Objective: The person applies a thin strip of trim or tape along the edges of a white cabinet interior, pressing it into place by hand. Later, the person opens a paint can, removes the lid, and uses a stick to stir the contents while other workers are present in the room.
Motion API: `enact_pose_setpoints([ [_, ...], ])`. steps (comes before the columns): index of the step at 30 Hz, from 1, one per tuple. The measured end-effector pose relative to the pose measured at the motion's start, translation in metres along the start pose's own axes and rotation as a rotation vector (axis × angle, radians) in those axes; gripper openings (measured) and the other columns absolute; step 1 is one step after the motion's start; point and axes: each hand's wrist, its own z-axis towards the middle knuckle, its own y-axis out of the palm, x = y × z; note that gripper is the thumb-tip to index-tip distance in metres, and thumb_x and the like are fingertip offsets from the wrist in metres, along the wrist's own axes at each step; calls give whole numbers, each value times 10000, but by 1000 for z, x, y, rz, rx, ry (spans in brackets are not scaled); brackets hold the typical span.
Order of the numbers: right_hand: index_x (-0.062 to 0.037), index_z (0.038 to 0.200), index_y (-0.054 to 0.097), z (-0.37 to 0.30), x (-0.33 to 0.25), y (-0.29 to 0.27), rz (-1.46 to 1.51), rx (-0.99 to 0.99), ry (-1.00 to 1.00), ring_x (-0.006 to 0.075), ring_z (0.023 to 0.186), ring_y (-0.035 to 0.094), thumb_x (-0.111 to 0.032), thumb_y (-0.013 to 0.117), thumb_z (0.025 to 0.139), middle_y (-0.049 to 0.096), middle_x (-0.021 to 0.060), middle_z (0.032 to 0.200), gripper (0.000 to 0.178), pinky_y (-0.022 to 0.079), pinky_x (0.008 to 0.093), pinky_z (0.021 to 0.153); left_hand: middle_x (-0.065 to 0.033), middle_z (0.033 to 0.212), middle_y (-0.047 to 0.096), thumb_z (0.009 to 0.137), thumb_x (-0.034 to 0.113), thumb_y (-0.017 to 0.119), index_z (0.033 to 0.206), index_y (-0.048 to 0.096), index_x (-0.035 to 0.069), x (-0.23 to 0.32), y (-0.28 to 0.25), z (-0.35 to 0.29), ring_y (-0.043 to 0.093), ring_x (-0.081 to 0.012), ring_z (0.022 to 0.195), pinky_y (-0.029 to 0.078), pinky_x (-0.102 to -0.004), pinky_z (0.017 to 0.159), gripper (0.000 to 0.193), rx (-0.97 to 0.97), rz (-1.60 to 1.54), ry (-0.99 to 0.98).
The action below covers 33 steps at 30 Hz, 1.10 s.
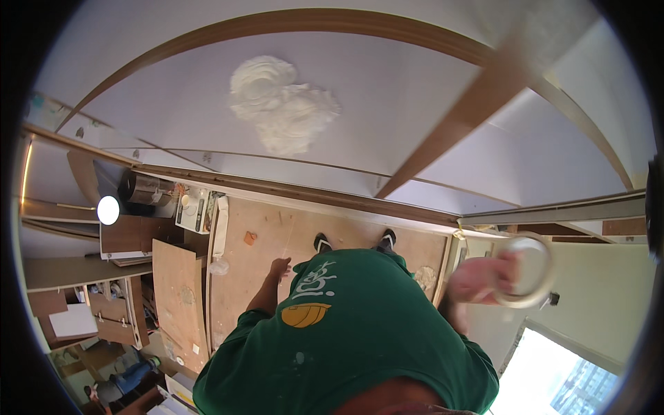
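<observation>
My right hand (484,279) is raised at the right and blurred by motion, its fingers closed on a pale roll of tape (530,271) seen as a ring. My left hand (280,266) hangs loose beside my green shirt (346,332), holding nothing, above a plywood board (249,277) on which my two feet in dark sandals (321,243) stand. Ahead is a white panel (387,104) framed by brown wooden strips, with a lumpy white blob of plaster (280,104) stuck on it.
A brown wooden strip (477,104) runs diagonally across the white panel at the right. At the left stand wooden cabinets and shelves (124,235), loose plywood sheets (180,290), a small orange block (250,238) and clutter. A bright window (560,373) shows at the lower right.
</observation>
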Motion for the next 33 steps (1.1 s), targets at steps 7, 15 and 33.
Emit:
enact_pose_setpoints([
  [7, -9, 1102, 640, -72, -53, 158, 62, -1020, -116, 370, 1109, 585, -66, 676, 865, 654, 151, 1092, 247, 387, 568, 1071, -96, 825, 678, 938, 384, 654, 991, 671, 3, -78, -72, 28, 630, -215, 700, 519, -369, 590, 385, 201, -349, 7],
  [15, -4, 1270, 631, -61, -31, 266, -81, -1092, -255, 393, 1182, 548, -129, 600, 981, 648, 185, 1192, 316, 410, 497, 1050, -125, 889, 712, 902, 365, 693, 1057, 673, 4, -123, -19, -32, 665, -201, 752, 541, -364, 621, 393, 407, -721, 15],
  [33, 15, 1096, 684, -174, -181, 278, 686, -1476, -210, 305, 1117, 595, -35, 654, 924, 636, 154, 1144, 182, 453, 419, 1002, -192, 1503, 490, 905, 721, 517, 1512, 398, -15, -228, 176, -80, 468, -343, 1381, 327, -407, 1168, 961, -3, -1588, -185],
])
